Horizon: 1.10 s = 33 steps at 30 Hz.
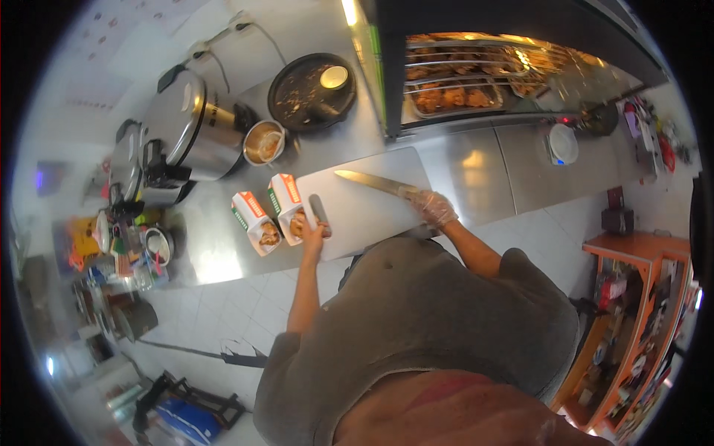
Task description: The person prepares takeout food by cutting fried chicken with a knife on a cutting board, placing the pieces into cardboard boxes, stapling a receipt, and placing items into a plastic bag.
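Observation:
A white cutting board [374, 206] with a handle slot lies on the steel counter. My right hand [437, 208], in a clear plastic glove, is closed on the handle of a long kitchen knife [371, 181], whose blade points left over the board. At the board's left edge my left hand [314, 231] is at the right side of a printed paper food box [286, 195] holding browned food pieces; its exact grip is hard to make out. Another such box [251, 214], also with browned food, stands to the left.
Behind are a small metal pot [264, 143], a round dark pan [304, 92] and a large steel cooker [192, 125]. A heated display cabinet [395, 83] with trays of cooked food is at the back right, and a scale [562, 145] stands farther right.

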Available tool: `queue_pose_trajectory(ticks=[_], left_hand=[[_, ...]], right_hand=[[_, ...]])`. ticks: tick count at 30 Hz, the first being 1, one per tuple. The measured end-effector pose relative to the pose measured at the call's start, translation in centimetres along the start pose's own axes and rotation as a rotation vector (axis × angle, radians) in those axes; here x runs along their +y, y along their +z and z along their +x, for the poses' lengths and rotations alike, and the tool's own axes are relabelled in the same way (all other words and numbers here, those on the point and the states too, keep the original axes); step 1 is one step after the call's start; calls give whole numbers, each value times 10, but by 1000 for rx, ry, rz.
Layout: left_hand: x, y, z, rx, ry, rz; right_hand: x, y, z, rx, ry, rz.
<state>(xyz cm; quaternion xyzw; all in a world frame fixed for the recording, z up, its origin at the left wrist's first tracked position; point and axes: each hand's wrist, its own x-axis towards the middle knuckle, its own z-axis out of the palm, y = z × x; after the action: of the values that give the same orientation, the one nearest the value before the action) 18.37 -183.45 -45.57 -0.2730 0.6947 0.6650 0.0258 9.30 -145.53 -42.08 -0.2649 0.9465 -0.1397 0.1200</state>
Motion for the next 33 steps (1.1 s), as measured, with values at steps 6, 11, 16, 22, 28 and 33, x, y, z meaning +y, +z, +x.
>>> queue_pose_trajectory(ticks=[6, 11, 16, 22, 28, 33], left_hand=[[-47, 107, 33, 126, 88, 573], [-23, 155, 27, 366, 248, 647], [-23, 133, 10, 297, 393, 491], [-52, 70, -47, 506, 323, 335], [-93, 9, -68, 786, 41, 50], [-105, -41, -63, 819, -48, -176]], right_hand=[[74, 4, -35, 177, 202, -178], [149, -100, -12, 953, 398, -113], [238, -224, 10, 1427, 521, 57], [252, -236, 28, 1403, 494, 503], [166, -217, 49, 1215, 347, 845], [83, -193, 72, 1100, 161, 837]])
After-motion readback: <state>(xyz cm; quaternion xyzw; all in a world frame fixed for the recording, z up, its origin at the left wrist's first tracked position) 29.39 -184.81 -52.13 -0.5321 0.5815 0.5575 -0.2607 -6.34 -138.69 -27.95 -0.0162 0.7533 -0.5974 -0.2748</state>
